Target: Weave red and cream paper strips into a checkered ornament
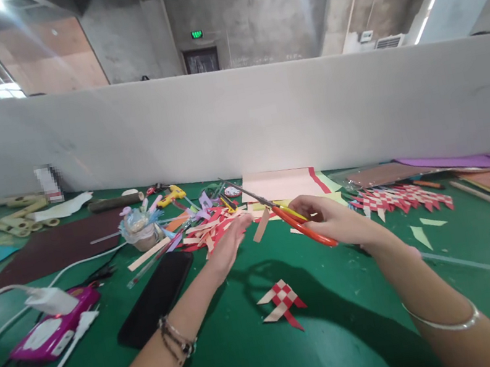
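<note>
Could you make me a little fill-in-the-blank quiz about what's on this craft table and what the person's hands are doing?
1. The right hand holds scissors with ____ handles.
2. The left hand is open above a table covered in ____ cloth.
3. The small woven paper piece between the arms is red and ____.
4. The black phone lies beside a device in a ____ case.

Missing words: orange; green; white; purple

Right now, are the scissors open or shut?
Open: the blades of the scissors spread apart around a paper strip, held by the right hand.
</note>
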`<state>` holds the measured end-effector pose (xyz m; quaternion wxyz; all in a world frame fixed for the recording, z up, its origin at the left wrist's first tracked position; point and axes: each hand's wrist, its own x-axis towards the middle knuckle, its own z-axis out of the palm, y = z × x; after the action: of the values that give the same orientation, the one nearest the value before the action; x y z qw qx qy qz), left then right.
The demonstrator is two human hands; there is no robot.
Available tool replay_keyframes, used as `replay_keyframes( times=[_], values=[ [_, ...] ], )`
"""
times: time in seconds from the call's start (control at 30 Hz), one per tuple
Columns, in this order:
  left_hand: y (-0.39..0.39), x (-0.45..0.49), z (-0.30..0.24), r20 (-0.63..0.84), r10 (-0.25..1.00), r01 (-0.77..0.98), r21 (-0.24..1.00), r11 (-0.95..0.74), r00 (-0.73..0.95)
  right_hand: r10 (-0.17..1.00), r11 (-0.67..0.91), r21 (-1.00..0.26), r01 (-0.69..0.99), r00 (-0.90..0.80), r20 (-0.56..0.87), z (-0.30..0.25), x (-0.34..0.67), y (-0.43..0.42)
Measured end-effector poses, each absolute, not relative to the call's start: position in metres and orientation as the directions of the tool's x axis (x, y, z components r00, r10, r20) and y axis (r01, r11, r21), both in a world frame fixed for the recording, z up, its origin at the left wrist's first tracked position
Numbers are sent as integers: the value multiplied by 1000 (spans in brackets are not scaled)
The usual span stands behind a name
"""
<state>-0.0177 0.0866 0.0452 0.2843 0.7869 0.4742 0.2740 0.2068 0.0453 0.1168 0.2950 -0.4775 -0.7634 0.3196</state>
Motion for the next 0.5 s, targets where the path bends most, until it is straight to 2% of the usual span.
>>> replay_keyframes(
  times=[0.03, 0.1, 0.2, 0.27, 0.33, 0.37, 0.4, 0.5],
  values=[
    [84, -11, 52, 143, 876, 402, 847, -349, 460, 917, 339, -771, 538, -371, 145, 116, 206, 46],
    [76, 2, 64, 132, 823, 135, 960, -244, 553, 916, 341, -770, 540, -373, 145, 112, 205, 47],
    [69, 15, 71, 63, 803, 109, 981, -157, 593, 920, 340, -764, 548, -363, 149, 108, 204, 49],
    [72, 14, 71, 53, 810, 204, 956, -209, 584, 931, 327, -770, 548, -329, 162, 108, 207, 51],
    [83, 3, 69, 62, 830, 432, 831, -351, 555, 944, 309, -786, 536, -272, 186, 110, 211, 51],
    [90, -5, 67, 73, 851, 603, 673, -427, 521, 950, 300, -797, 525, -239, 200, 111, 214, 52],
    [97, -14, 65, 81, 886, 774, 455, -440, 456, 955, 292, -810, 509, -208, 213, 113, 216, 52],
    [116, -38, 59, 123, 940, 896, 284, -341, 319, 962, 273, -846, 459, -141, 234, 117, 223, 53]
  ],
)
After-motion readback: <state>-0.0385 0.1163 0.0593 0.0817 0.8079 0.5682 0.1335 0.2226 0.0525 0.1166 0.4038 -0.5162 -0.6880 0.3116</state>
